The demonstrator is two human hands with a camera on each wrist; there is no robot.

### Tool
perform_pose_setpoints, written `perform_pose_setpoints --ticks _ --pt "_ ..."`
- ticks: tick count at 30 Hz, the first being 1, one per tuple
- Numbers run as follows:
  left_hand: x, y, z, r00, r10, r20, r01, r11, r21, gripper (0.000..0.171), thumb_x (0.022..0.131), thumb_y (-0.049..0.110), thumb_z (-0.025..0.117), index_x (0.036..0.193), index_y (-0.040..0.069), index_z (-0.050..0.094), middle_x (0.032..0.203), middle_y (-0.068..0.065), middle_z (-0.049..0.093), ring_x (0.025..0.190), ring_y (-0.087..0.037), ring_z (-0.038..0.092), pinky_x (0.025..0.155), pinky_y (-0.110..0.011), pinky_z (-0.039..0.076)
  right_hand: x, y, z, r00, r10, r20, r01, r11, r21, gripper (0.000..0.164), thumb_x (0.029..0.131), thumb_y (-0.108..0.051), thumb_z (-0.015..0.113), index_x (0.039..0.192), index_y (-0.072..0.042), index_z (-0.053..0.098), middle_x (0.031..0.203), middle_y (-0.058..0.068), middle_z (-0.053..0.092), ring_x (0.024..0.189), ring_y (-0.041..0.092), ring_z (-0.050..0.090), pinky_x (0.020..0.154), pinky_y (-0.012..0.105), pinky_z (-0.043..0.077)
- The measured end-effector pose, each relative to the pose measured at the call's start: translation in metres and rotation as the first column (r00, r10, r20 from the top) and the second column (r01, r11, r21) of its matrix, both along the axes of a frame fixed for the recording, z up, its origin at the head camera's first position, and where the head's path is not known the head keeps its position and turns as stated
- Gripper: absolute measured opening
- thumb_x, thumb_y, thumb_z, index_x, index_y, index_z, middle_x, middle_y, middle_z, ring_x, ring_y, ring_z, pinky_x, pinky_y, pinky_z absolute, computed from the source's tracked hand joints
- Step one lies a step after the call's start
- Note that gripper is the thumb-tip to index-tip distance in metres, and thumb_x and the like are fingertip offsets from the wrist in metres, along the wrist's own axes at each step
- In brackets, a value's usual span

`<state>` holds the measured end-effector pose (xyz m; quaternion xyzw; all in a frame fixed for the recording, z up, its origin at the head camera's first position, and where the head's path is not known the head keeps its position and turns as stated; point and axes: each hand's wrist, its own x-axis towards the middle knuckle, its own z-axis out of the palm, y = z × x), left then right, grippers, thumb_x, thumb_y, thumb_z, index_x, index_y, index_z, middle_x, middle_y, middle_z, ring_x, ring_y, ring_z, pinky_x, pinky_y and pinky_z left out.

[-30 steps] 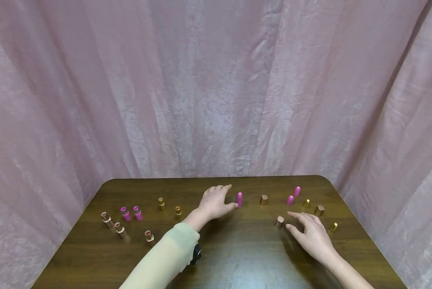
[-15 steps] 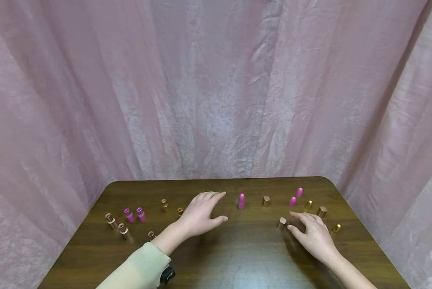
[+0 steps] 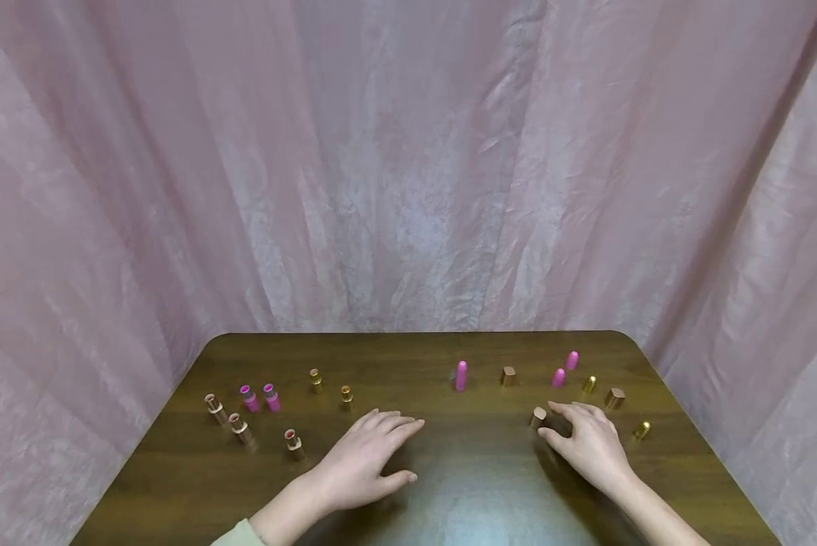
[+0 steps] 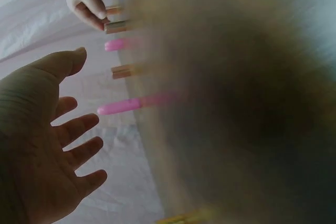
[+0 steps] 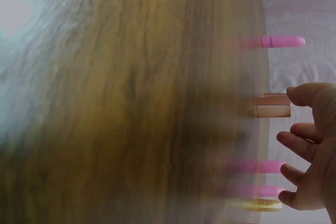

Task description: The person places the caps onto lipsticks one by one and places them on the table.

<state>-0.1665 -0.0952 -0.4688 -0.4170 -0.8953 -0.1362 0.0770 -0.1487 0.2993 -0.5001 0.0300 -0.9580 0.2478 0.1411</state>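
Note:
My left hand (image 3: 363,459) hovers low over the middle front of the table, fingers spread and holding nothing. In the left wrist view its palm and fingers (image 4: 79,129) are seen apart from the pink lipstick (image 4: 119,106). My right hand (image 3: 589,444) has its thumb and forefinger extended beside a rose-gold lipstick cap (image 3: 538,416), the tips right at its edge. The right wrist view shows the thumb overlapping a rose-gold cap (image 5: 274,106), the other fingers loosely spread. The capped pink lipstick (image 3: 461,376) stands upright at the back middle.
On the left stand uncapped lipsticks: rose-gold ones (image 3: 240,428), pink ones (image 3: 271,397) and gold ones (image 3: 347,397). Around the right hand are pink caps (image 3: 559,378), gold caps (image 3: 642,430) and more rose-gold caps (image 3: 615,398). Pink curtains (image 3: 408,167) surround the brown wooden table (image 3: 408,345).
My left hand has drawn back from the pink lipstick, toward the front and left. My right hand stays beside the rose-gold cap, its fingertips slightly nearer. The head view shifts a little.

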Motion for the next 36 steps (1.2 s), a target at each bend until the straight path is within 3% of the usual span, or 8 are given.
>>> perform_pose_setpoints --ticks 6,16,27,36 --pt "0.016 -0.014 -0.016 0.999 0.037 -0.033 -0.038 0.999 -0.016 0.065 0.092 0.044 0.074 0.146 0.014 0.056 0.139 0.001 0.06 0.132 -0.027 0.053 0.114 -0.054 0.034 -0.007 -0.005 -0.004 1.0 -0.002 0.014 0.002 1.0 0.023 0.048 0.086 -0.037 0.082 0.122 -0.007 0.073 0.123 0.018 0.07 0.12 0.048 0.055 0.098 0.069 0.036" --pt "0.022 -0.024 -0.027 0.997 0.076 -0.011 -0.076 0.997 -0.002 0.058 0.094 0.042 0.072 0.143 0.016 0.059 0.137 0.003 0.061 0.13 -0.021 0.054 0.111 -0.052 0.039 -0.015 -0.006 -0.007 0.999 -0.038 0.036 0.037 0.999 0.02 0.041 0.085 -0.039 0.082 0.114 -0.01 0.076 0.113 0.01 0.074 0.111 0.046 0.06 0.092 0.066 0.039" --pt "0.025 -0.028 -0.028 0.997 0.074 0.007 -0.074 0.996 0.043 0.056 0.093 0.04 0.073 0.141 0.014 0.061 0.134 0.002 0.063 0.127 -0.021 0.056 0.108 -0.053 0.042 -0.02 -0.007 -0.011 0.999 -0.032 -0.011 0.032 0.999 0.016 0.025 0.083 -0.034 0.084 0.1 -0.017 0.076 0.093 -0.002 0.073 0.101 0.041 0.064 0.087 0.062 0.043" --pt "0.025 -0.033 -0.027 0.995 0.1 0.032 -0.101 0.994 0.044 0.054 0.094 0.04 0.072 0.142 0.016 0.061 0.137 0.004 0.062 0.127 -0.02 0.055 0.11 -0.05 0.04 -0.02 -0.009 -0.011 0.999 -0.039 -0.037 0.038 0.999 -0.02 0.021 0.085 -0.03 0.083 0.1 -0.016 0.078 0.089 -0.004 0.072 0.099 0.037 0.064 0.085 0.059 0.043"
